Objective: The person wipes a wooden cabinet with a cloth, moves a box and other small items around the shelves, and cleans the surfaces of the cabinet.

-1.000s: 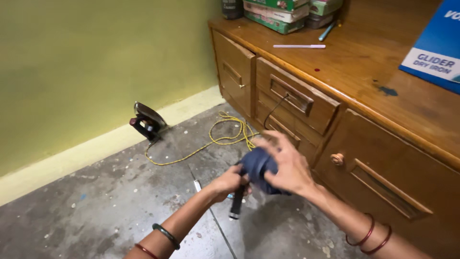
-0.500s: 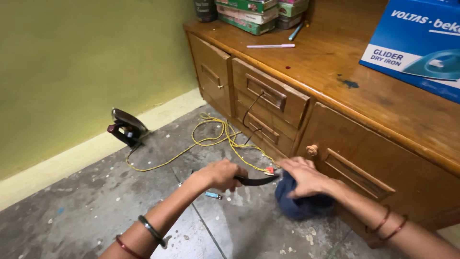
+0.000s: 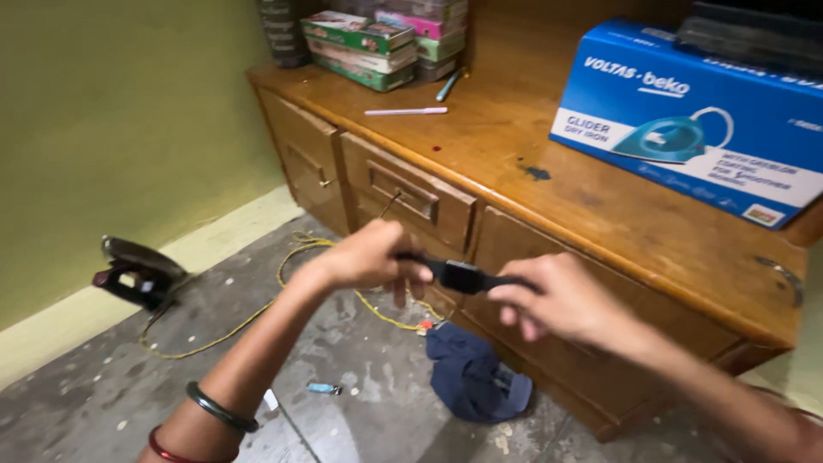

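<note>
My left hand and my right hand both grip a long black object, held level between them in front of the wooden drawers. It looks like a strap or handle with a thicker block in the middle; I cannot tell exactly what it is. Below my hands a dark blue cloth lies bunched on the concrete floor, touched by neither hand.
A wooden cabinet with drawers carries a blue appliance box, stacked small boxes and a pink pen. An old black iron lies tipped by the green wall, its yellow cord trailing over the floor.
My right hand let go of the blue cloth, which now lies on the floor. Both hands rose and now hold the black object between them. The view shifted right.
</note>
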